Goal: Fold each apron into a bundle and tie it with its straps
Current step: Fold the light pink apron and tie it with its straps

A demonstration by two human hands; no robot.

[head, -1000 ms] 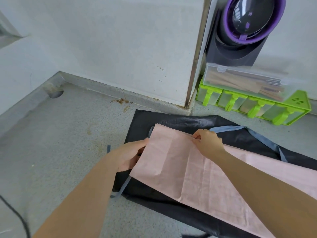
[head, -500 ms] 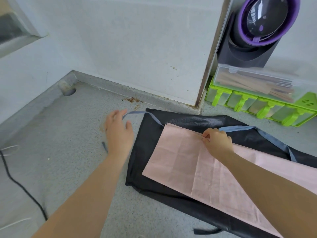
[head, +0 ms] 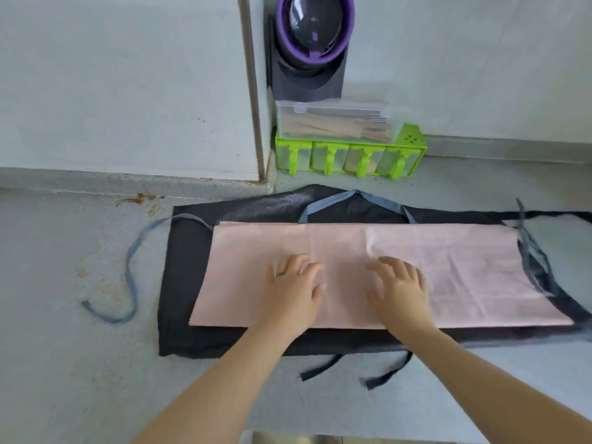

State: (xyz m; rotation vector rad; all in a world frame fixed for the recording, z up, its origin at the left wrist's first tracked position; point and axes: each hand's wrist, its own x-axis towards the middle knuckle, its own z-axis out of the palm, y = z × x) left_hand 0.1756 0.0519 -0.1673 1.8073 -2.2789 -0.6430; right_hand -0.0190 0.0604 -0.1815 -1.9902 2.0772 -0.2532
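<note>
1. Nearest you, both bare forearms reach forward over the grey counter. Two black strap ends lie loose on it, just in front of the black apron's near edge.
2. Your left hand lies palm down on the pink apron. Its fingers are spread and nearly straight, and it grips nothing. A ring shows on one finger.
3. Your right hand sits just beside it, also palm down on the pink cloth. Its fingers are fanned out and lightly bent, with nothing pinched. A crease in the cloth runs between the two hands.
4. That pink apron is folded into a long flat band lying crosswise on the black apron, which spreads wider beneath it.
5. At the left, a blue strap leaves the pink apron's far corner, crosses the black cloth and curls over the counter. At the right end, a second blue strap lies bunched.
6. Past the far edge of the band, the blue neck loop rests on the black apron.
7. Farthest off, a green rack stands against the wall. A clear box of wooden sticks sits on top of it, and a dark device with a purple rim is above that.
</note>
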